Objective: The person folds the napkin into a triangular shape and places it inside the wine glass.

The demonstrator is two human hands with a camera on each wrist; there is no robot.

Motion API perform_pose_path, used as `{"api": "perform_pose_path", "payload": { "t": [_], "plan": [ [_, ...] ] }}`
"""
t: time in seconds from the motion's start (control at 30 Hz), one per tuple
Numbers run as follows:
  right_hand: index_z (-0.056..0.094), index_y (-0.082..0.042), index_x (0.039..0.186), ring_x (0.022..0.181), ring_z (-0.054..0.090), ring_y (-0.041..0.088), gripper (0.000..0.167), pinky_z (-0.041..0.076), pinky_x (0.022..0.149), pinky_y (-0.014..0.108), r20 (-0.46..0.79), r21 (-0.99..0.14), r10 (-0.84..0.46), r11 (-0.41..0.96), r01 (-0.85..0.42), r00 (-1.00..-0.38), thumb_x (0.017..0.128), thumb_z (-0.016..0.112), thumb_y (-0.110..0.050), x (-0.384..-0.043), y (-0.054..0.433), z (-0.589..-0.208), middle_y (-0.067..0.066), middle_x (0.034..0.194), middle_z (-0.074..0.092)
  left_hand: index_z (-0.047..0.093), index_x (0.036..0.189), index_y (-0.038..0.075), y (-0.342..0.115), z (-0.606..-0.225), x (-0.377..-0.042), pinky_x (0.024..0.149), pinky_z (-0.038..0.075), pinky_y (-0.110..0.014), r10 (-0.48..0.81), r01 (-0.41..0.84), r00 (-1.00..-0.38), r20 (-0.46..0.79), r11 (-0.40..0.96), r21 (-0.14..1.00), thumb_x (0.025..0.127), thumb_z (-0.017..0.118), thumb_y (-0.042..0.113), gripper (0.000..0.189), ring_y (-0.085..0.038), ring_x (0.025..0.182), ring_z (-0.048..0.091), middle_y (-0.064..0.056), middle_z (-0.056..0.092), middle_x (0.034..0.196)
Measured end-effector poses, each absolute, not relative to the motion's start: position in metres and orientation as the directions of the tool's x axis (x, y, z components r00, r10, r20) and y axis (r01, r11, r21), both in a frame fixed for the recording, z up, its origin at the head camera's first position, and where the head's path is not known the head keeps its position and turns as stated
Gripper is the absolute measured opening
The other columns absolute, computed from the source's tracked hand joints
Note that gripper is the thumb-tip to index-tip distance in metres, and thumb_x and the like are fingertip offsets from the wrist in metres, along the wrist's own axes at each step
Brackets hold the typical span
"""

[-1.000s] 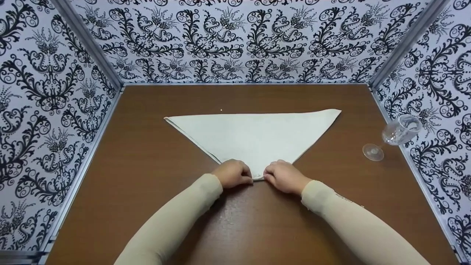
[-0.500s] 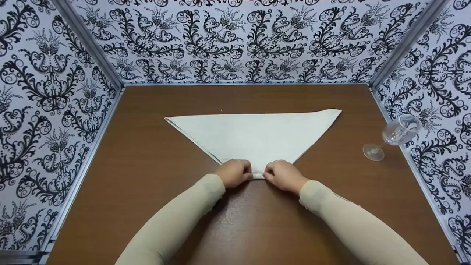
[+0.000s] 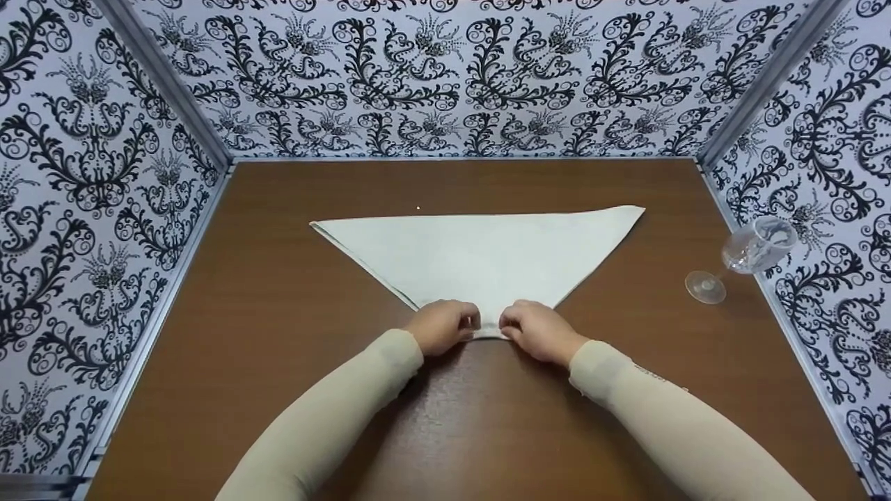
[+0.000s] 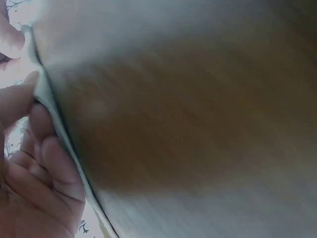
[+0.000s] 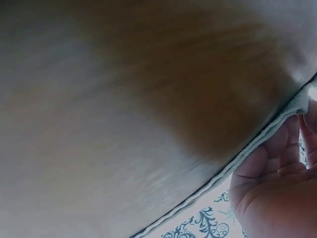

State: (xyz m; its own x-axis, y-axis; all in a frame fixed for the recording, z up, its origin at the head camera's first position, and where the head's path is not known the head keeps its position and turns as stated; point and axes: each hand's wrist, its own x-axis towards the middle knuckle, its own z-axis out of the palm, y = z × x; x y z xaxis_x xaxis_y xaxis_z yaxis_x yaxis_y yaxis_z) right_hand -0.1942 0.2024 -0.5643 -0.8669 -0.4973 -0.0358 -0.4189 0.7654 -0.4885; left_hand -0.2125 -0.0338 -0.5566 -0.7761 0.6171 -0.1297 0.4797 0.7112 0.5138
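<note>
A white cloth napkin (image 3: 480,257) lies flat as a wide triangle, its long edge at the back and its near corner folded over into a short, straight edge. At the left end of that edge, my left hand (image 3: 442,327) pinches the cloth between thumb and curled fingers. My right hand (image 3: 541,332) pinches the right end in the same way, a small gap from the left. In the left wrist view the thumb of the left hand (image 4: 39,173) presses on the napkin's rim (image 4: 49,96). The right wrist view has the right hand (image 5: 277,188) against the layered edge.
A clear stemmed glass (image 3: 759,245) is at the right side of the brown wooden table (image 3: 278,390), close to the patterned wall panel (image 3: 835,278). Panels with metal frame posts (image 3: 167,76) enclose the table's back and sides. A tiny light speck lies behind the napkin.
The hands have shifted only slightly along the napkin's near edge, which now looks a little straighter and wider between them. The rest of the napkin and the glass have stayed put.
</note>
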Motion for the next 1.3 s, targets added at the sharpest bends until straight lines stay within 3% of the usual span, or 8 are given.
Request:
{"api": "perform_pose_path", "payload": {
  "t": [0.13, 0.3, 0.43, 0.6, 0.7, 0.87, 1.17, 1.3],
  "plan": [
    [0.077, -0.013, 0.094, 0.090, 0.066, 0.023, 0.007, 0.055, 0.086, 0.043, 0.017, -0.483, -0.541, 0.732, -0.480, -0.841, 0.096, 0.072, -0.008, -0.195, 0.204, -0.566, 0.003, 0.093, 0.070, 0.083, 0.114, 0.025, -0.040, -0.557, -0.215, 0.089, 0.058, -0.036, 0.692, 0.583, -0.715, -0.102, 0.670, 0.459, 0.101, 0.071, 0.021, 0.018, -0.017, 0.097, 0.071, 0.001, 0.076, 0.105],
    [0.085, -0.017, 0.102, 0.096, 0.063, 0.025, 0.016, 0.052, 0.090, 0.042, 0.074, -0.404, -0.598, 0.714, -0.572, -0.798, 0.095, 0.073, -0.009, -0.196, 0.213, -0.568, 0.002, 0.099, 0.071, 0.080, 0.125, 0.029, -0.047, -0.554, -0.218, 0.075, 0.053, -0.030, 0.729, 0.634, -0.666, -0.156, 0.664, 0.396, 0.099, 0.075, 0.031, 0.026, -0.013, 0.080, 0.060, -0.001, 0.069, 0.100],
    [0.083, -0.025, 0.117, 0.116, 0.055, 0.032, 0.023, 0.043, 0.103, 0.052, 0.037, -0.400, -0.616, 0.713, -0.576, -0.787, 0.096, 0.076, -0.021, -0.195, 0.224, -0.567, 0.009, 0.122, 0.068, 0.075, 0.133, 0.032, -0.053, -0.551, -0.217, 0.070, 0.046, -0.029, 0.718, 0.625, -0.662, -0.217, 0.688, 0.369, 0.096, 0.078, 0.035, 0.037, -0.011, 0.075, 0.049, -0.001, 0.061, 0.099],
    [0.078, -0.030, 0.128, 0.133, 0.045, 0.038, 0.034, 0.033, 0.112, 0.061, -0.045, -0.424, -0.601, 0.735, -0.530, -0.798, 0.094, 0.080, -0.029, -0.195, 0.230, -0.566, 0.014, 0.144, 0.059, 0.074, 0.133, 0.035, -0.053, -0.549, -0.217, 0.071, 0.047, -0.031, 0.701, 0.618, -0.675, -0.229, 0.707, 0.343, 0.097, 0.076, 0.037, 0.036, -0.011, 0.076, 0.051, 0.000, 0.062, 0.100],
    [0.080, -0.029, 0.125, 0.130, 0.046, 0.037, 0.032, 0.035, 0.111, 0.060, -0.033, -0.407, -0.596, 0.741, -0.534, -0.802, 0.093, 0.081, -0.028, -0.195, 0.229, -0.567, 0.014, 0.140, 0.061, 0.076, 0.130, 0.035, -0.051, -0.548, -0.217, 0.069, 0.048, -0.031, 0.694, 0.616, -0.683, -0.228, 0.715, 0.331, 0.099, 0.074, 0.036, 0.031, -0.011, 0.074, 0.053, 0.000, 0.063, 0.098],
    [0.083, -0.023, 0.118, 0.116, 0.052, 0.033, 0.024, 0.042, 0.103, 0.054, 0.028, -0.365, -0.595, 0.742, -0.563, -0.803, 0.094, 0.079, -0.027, -0.196, 0.227, -0.569, 0.009, 0.119, 0.066, 0.080, 0.124, 0.029, -0.049, -0.551, -0.219, 0.069, 0.052, -0.034, 0.699, 0.623, -0.690, -0.188, 0.706, 0.336, 0.103, 0.068, 0.036, 0.025, -0.014, 0.073, 0.059, 0.000, 0.067, 0.092],
    [0.084, -0.016, 0.101, 0.099, 0.057, 0.026, 0.016, 0.046, 0.094, 0.048, 0.055, -0.396, -0.552, 0.753, -0.525, -0.832, 0.101, 0.070, -0.026, -0.198, 0.224, -0.568, 0.000, 0.095, 0.068, 0.082, 0.119, 0.024, -0.053, -0.553, -0.223, 0.101, 0.057, -0.037, 0.654, 0.540, -0.737, -0.172, 0.722, 0.433, 0.105, 0.067, 0.031, 0.022, -0.018, 0.111, 0.073, 0.003, 0.079, 0.116],
    [0.080, -0.015, 0.094, 0.094, 0.057, 0.027, 0.017, 0.045, 0.091, 0.050, 0.021, -0.416, -0.493, 0.787, -0.456, -0.870, 0.102, 0.068, -0.025, -0.200, 0.220, -0.565, 0.000, 0.093, 0.068, 0.081, 0.106, 0.021, -0.052, -0.551, -0.225, 0.095, 0.058, -0.037, 0.599, 0.455, -0.776, -0.198, 0.750, 0.480, 0.104, 0.067, 0.032, 0.018, -0.017, 0.102, 0.073, 0.004, 0.079, 0.106]
  ]
}}
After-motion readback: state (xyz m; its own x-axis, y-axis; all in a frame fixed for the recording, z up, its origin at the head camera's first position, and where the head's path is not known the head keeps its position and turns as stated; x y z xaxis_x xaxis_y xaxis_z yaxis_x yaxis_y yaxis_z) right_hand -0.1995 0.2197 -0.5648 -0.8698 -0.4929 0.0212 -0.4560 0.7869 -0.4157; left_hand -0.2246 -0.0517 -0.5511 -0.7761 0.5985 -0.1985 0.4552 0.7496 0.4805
